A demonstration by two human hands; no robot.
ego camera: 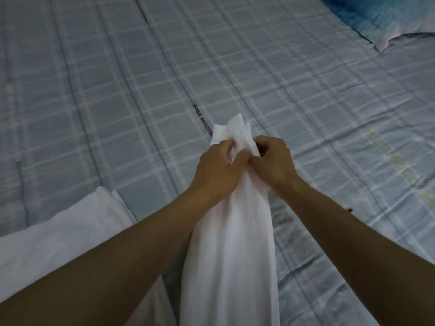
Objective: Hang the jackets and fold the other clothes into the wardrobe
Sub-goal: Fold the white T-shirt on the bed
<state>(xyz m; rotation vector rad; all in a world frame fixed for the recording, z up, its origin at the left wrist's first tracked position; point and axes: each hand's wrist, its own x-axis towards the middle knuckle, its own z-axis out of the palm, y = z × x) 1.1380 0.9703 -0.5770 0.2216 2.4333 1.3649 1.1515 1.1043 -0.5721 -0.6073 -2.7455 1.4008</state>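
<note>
A white garment [230, 243] hangs bunched in a long narrow column over the bed, its top edge sticking up above my fists. My left hand [217, 169] grips the gathered top of the cloth from the left. Right beside it, my right hand [274, 164] grips the same bunched edge from the right, the two hands touching. The lower end of the garment runs out of the bottom of the view.
A bed with a pale blue checked cover [141, 90] fills the view. A second white cloth [58, 234] lies flat at the lower left. A blue pillow [388, 17] sits at the top right corner.
</note>
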